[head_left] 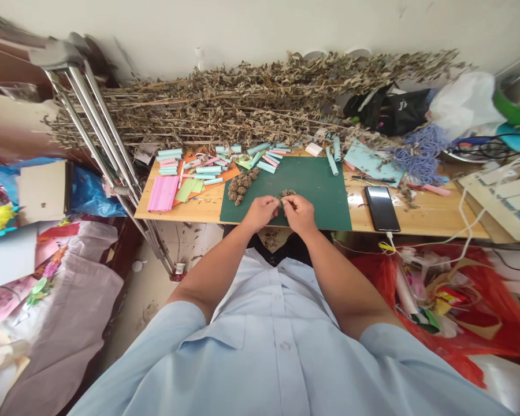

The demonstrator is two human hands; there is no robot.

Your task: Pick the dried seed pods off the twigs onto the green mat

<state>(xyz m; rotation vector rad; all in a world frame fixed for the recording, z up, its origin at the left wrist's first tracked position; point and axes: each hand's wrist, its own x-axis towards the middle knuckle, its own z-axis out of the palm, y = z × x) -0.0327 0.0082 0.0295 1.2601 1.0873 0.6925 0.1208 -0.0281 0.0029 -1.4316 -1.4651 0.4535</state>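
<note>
My left hand point(262, 212) and my right hand point(299, 212) meet over the front of a green cutting mat point(320, 182). Their fingers are pinched together around a small bit of dried plant, mostly hidden by the fingertips. Just behind the fingertips lies a little heap of crumbled brown dried leaves point(288, 192). Left of the hands, a cluster of brown balls point(241, 185), seemingly of rolled dried leaves, rests on the mat's left side.
Long dried plant stalks point(225, 104) lie along the wall. Coloured paper rolls point(208, 170) and pink paper point(163, 193) sit at left. A phone point(381, 208), purple yarn point(420, 153) and a power strip point(502, 196) occupy the right. Crutches point(99, 127) lean at the table's left end.
</note>
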